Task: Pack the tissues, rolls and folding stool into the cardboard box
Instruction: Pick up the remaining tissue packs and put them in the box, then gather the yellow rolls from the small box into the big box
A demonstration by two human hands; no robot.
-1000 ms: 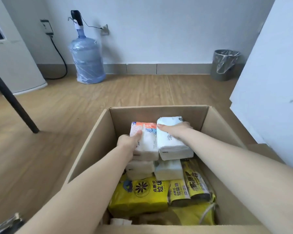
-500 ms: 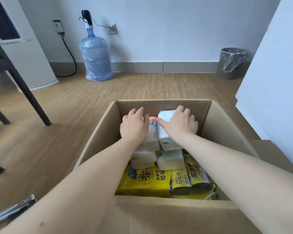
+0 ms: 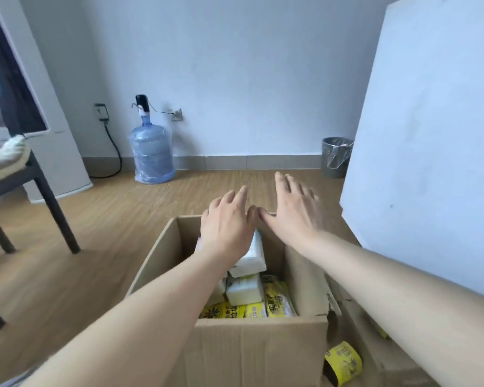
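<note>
Here the open brown cardboard box [image 3: 252, 350] sits on the wood-look plank floor [image 3: 95, 233], and everything else is placed by it. Beyond its far wall runs a pale blue-grey wall [image 3: 235, 65]; a large white flat panel [image 3: 430, 135] stands just to the right of the box. To the left of the box, well apart, is a dark-legged chair [image 3: 48, 202] with a cream cloth [image 3: 6, 157] on its seat. Far beyond the box, to the left, a blue plastic water jug with a pump on top [image 3: 151, 155] stands against the wall; far beyond it to the right is a grey bin lined with clear plastic [image 3: 336, 156].

Both bare forearms reach over the box from the near side. The left hand [image 3: 229, 227] hovers palm down over the far left of the opening, fingers spread loosely and holding nothing. The right hand [image 3: 294, 210] is level with the far rim, likewise flat and empty, fingers apart and blurred; the two thumbs nearly meet.

Inside the box, white wrapped tissue packs [image 3: 249, 258] are stacked toward the far wall, the top one tilted, another below it [image 3: 245, 289]. Nearer in the box lie yellow printed packs of rolls [image 3: 277, 300]. One small yellow printed roll [image 3: 344, 361] lies outside, just beside the box's near right corner.
</note>
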